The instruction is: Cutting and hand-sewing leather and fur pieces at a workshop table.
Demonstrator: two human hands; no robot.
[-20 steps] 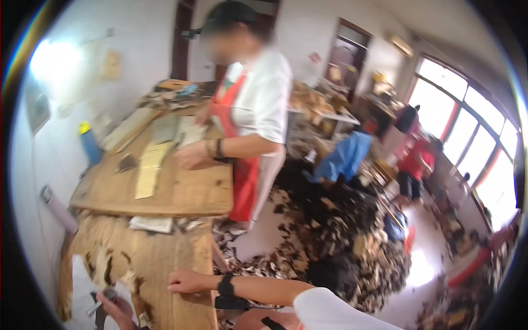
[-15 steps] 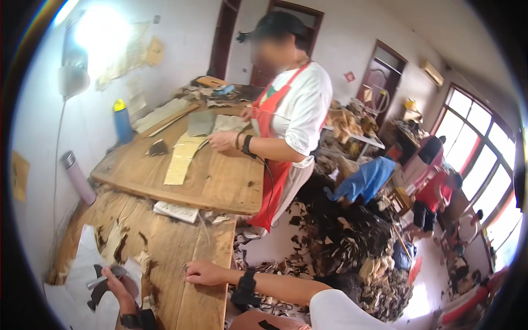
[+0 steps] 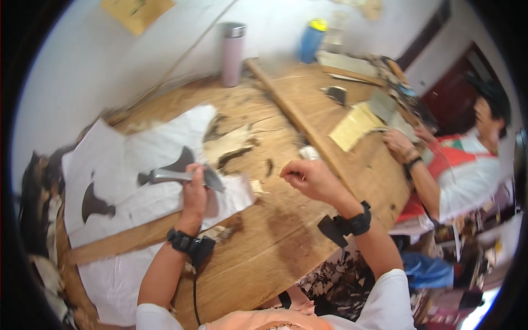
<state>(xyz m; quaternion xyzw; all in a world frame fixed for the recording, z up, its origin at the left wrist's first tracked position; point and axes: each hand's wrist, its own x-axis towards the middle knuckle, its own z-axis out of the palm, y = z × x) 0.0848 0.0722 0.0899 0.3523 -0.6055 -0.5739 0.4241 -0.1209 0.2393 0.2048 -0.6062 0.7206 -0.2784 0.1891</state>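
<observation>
My left hand (image 3: 195, 192) is closed around a metal half-moon knife (image 3: 164, 175), held over white paper (image 3: 129, 148). Its fan-shaped blade (image 3: 213, 180) points right, and the pale handle stretches left from my fingers. Two dark fan-shaped patches (image 3: 96, 204) show on the paper; I cannot tell whether they are shadows or other blades. To the right, my right hand (image 3: 312, 179) hovers above the bare wooden table (image 3: 275, 231), its fingers curled together. Whatever it may hold is hidden. A scrap of pale hide (image 3: 234, 142) lies between the paper and the raised board.
A wooden strip (image 3: 129, 236) crosses the paper. The thick board (image 3: 297, 118) at right carries a yellow piece (image 3: 355, 129), where a co-worker in a red apron (image 3: 451, 159) works. A pink flask (image 3: 233, 55) and blue bottle (image 3: 312, 43) stand by the wall.
My view has swung left and down toward the paper, so the co-worker now appears farther right. My left hand and the half-moon knife show more fully. My right hand is raised off the table edge.
</observation>
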